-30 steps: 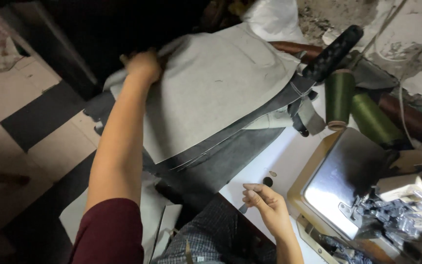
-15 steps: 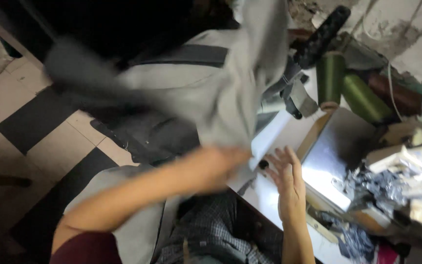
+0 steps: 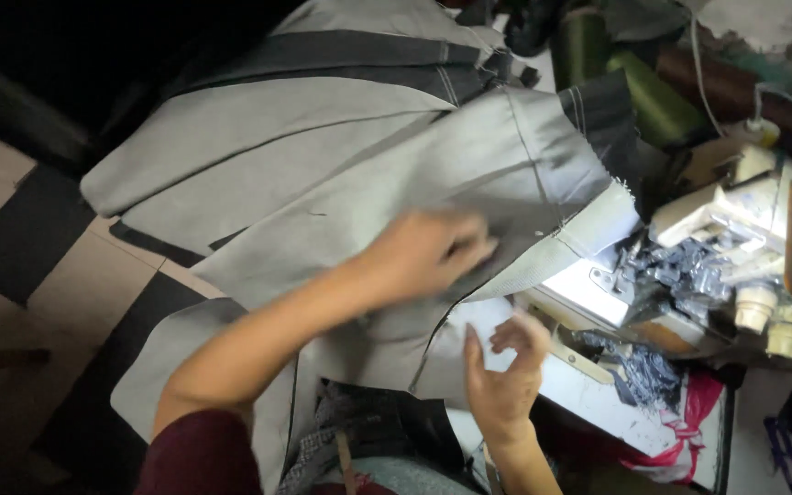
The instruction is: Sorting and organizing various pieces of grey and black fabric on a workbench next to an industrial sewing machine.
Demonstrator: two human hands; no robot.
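Tabletop: grey cloth [image 3: 341,192] newly spread

Fabric [image 3: 323,183] left of sewing machine [image 3: 735,247]

The left hand [image 3: 428,252] presses flat on a grey cloth piece [image 3: 469,183] spread toward the sewing machine [image 3: 735,247]; the right hand [image 3: 504,371] hovers, fingers curled, at the cloth's lower edge, green thread cones [image 3: 657,96] behind
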